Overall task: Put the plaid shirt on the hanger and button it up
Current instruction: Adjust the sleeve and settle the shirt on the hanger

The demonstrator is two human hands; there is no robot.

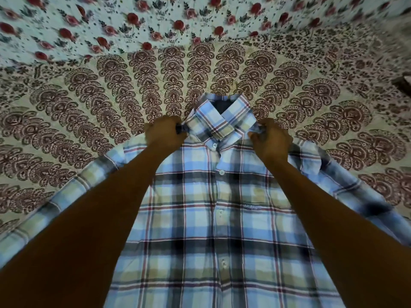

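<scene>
Head view: two bare forearms reach forward from the bottom corners and meet at the shoulders of a blue, white and yellow plaid cotton shirt (200,218) with thin red lines. The shirt lies front up on a bed covered by a cream printed bedsheet (89,103) patterned with dark red paisley fans. The left hand (164,134) is curled, its fingers closed on the shoulder fabric just left of the collar (219,123); something dark shows inside its grip, too hidden to identify. The right hand (270,141) is likewise curled, pinching the fabric at the collar's right side. Both wrists are straight and both hands sit at about the same height. The collar is folded down, its points crossing, with a dark opening at the neck. Small white buttons (221,172) run down the closed front placket in the middle of the shirt. One sleeve stretches toward the lower left edge of view, the other toward the right edge. Open bedsheet lies beyond the collar and to both sides. Farther back is a pale floral fabric (155,23) with red roses. A dark object (403,83) sits at the right edge, too cut off to identify.
</scene>
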